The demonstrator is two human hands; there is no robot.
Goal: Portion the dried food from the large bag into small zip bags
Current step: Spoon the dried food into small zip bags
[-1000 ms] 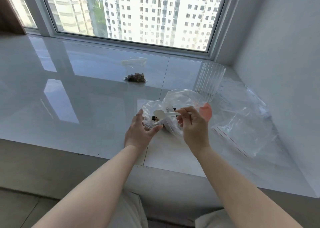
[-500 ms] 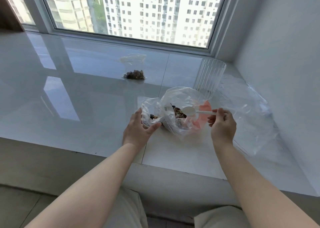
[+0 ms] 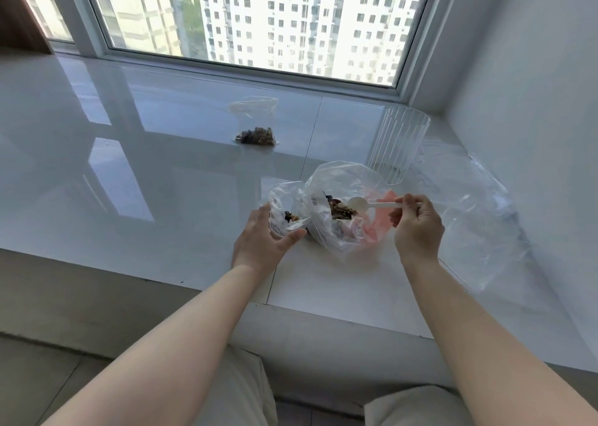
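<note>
A large clear bag (image 3: 336,183) with dark dried food (image 3: 342,212) stands open on the white sill. To its left, my left hand (image 3: 262,241) holds a small zip bag (image 3: 284,209) open, with a little dried food at its bottom. My right hand (image 3: 417,228) pinches the handle of a white plastic spoon (image 3: 358,203), whose bowl hovers empty over the food inside the large bag. Farther back lies another small zip bag (image 3: 255,134) with a portion of dried food in it.
A ribbed clear cup (image 3: 399,144) stands behind the large bag at the right. Loose clear plastic bags (image 3: 479,218) lie along the right wall. The glossy white sill (image 3: 129,173) ends at an edge near my knees. A window runs along the back.
My right hand has carried the spoon from over the small zip bag rightward into the mouth of the large bag. My left hand has kept its hold on the small bag.
</note>
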